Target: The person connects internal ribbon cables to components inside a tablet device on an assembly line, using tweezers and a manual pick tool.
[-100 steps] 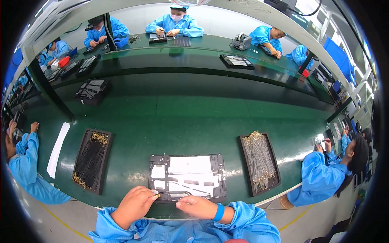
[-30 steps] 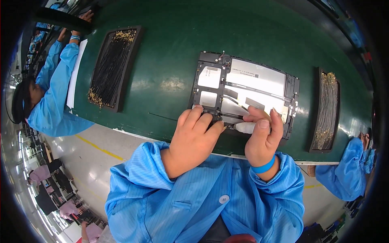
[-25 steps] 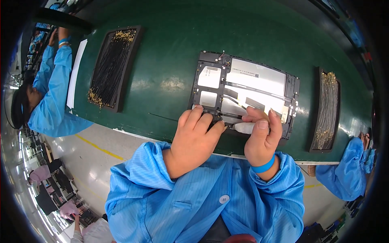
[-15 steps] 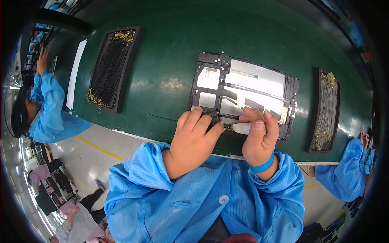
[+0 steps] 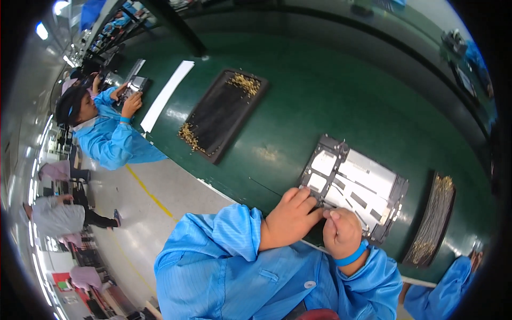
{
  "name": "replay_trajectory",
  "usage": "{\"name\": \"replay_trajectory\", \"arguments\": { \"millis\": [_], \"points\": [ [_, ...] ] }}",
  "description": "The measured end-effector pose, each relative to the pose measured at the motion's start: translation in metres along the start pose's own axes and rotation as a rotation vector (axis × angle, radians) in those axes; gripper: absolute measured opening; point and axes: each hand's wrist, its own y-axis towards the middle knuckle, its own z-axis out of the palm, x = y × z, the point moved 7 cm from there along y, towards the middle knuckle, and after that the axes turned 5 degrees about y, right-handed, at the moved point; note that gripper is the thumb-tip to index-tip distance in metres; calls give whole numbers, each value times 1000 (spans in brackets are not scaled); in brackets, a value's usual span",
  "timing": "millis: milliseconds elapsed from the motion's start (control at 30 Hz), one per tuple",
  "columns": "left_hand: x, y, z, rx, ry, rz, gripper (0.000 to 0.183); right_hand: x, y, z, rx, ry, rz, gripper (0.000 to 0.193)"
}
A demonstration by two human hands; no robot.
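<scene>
An opened flat device like a tablet (image 5: 368, 173), with a black frame and silver panels, lies tilted on the green bench. My left hand (image 5: 292, 220) bends over its near left corner, fingers close together on the frame. Out of those fingers a thin black cable (image 5: 266, 186) runs leftward; its other end is hidden. Right beside the left thumb, my right hand (image 5: 343, 234), with a blue wristband, is closed in a pinch at the device's near edge. What its fingertips hold is covered.
A dark tray (image 5: 242, 120) of black cables with gold ends stands to the left, near a white strip (image 5: 168, 96). Another tray (image 5: 432, 221) holds grey cables at the right. A co-worker in blue (image 5: 109, 130) handles a device at the far left; a blue sleeve shows at lower right.
The view has swung, so the bench and device appear lower and further right. My right hand has drawn its fingers together and come in against my left hand, which stays on the corner.
</scene>
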Motion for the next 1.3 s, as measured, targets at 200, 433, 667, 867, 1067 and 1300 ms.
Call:
{"name": "replay_trajectory", "arguments": {
  "millis": [200,433,667,867,1067,1300],
  "points": [
    [3,-6,-16,-88,-65,-89,15,-37,-19,-8,-76,77,418,25],
    [36,-63,40,436,-1396,-1147,39,-57,-27,-17,-435,514,774,31],
    [57,-74,42,105,-1458,-1563,30,-56,-25,-13,-421,568,840,36],
    [71,-70,31,-38,-1391,-1387,28,-53,-29,-16,-422,513,869,42],
    [53,-66,17,314,-1278,-1181,28,-63,-30,-18,-347,428,844,41],
    [13,-81,48,855,-1490,-1206,27,-66,-25,-17,-433,621,880,42]
  ]
}}
